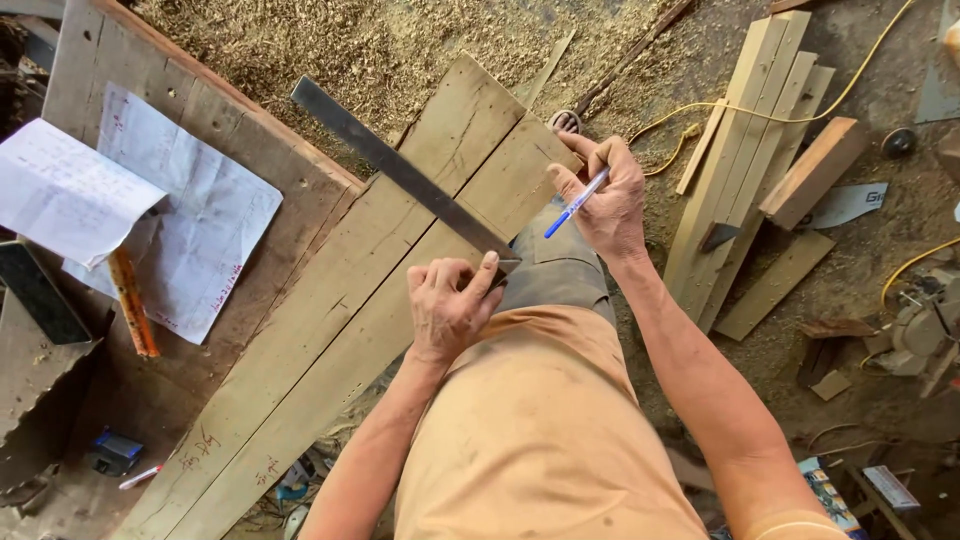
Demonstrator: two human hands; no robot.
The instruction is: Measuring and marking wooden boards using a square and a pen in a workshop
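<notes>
My left hand [447, 305] grips the stock end of a dark metal square [400, 168] that lies diagonally across two long weathered wooden planks [330, 310]. My right hand [608, 200] holds a blue and white pen [577, 203] just past the planks' right edge, its tip pointing down towards the square's corner. The square's blade runs up and left beyond the planks. Below both hands are my tan shirt and grey trousers.
Creased paper sheets [150, 215] and an orange folding ruler [133, 302] lie on a wooden bench [100, 60] at left. Sawdust covers the floor above. A stack of pale planks [750, 150], a wood block [815, 168], yellow cable [800, 115] and a power tool [920, 330] lie at right.
</notes>
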